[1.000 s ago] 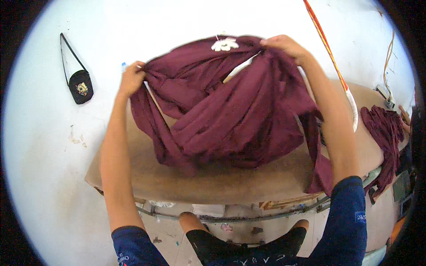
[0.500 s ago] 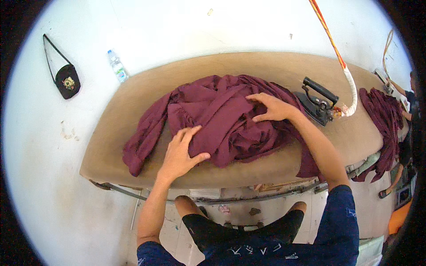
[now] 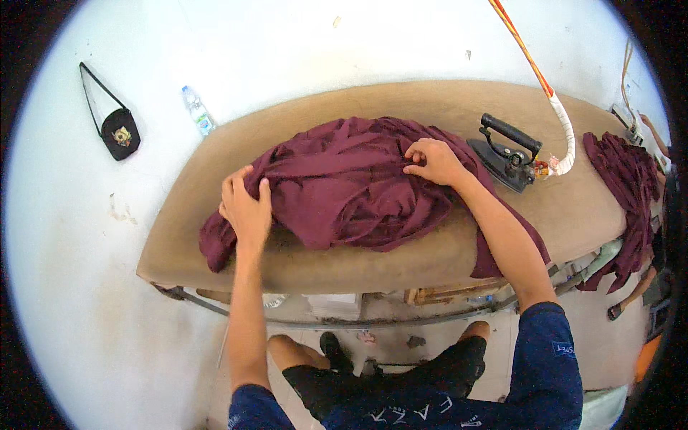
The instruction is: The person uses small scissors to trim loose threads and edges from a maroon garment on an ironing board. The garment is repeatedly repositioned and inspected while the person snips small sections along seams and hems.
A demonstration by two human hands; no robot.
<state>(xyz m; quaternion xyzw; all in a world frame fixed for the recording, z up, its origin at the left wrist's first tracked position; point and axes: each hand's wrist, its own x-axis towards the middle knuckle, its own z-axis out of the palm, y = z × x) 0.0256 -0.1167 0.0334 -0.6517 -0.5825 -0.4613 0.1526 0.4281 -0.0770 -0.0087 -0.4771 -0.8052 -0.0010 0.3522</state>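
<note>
Head view, the only one I have:

I'm working the maroon garment, which is lying bunched in the middle of the padded brown tabletop, its right end drooping over the near edge beside my right forearm.

My left hand is lying on the left end of the cloth, fingers curled over a fold and gripping it. My right hand is sitting on the top of the heap, toward the far side, fingertips bunched and pinching a ridge of fabric.

Risks as I'm judging them:

- The black iron is standing just right of my right hand, near the cloth's right edge. Whether it's hot I cannot tell. If I'm sweeping the fabric right, I could be dragging it against the iron, or bumping it with my wrist.
- The striped cord is hanging down from above to the iron. A wide lift of the cloth could be snagging it and tugging the iron over.
- The drooping end is pulling weight off the near edge; a loose grip and the whole piece could be sliding to the floor.
- The plastic water bottle is lying at the far left edge, apart from the cloth; a big flick could be knocking it.

A second maroon cloth is draped off the far right end. A small black pouch is hanging on the wall, far left.
</note>
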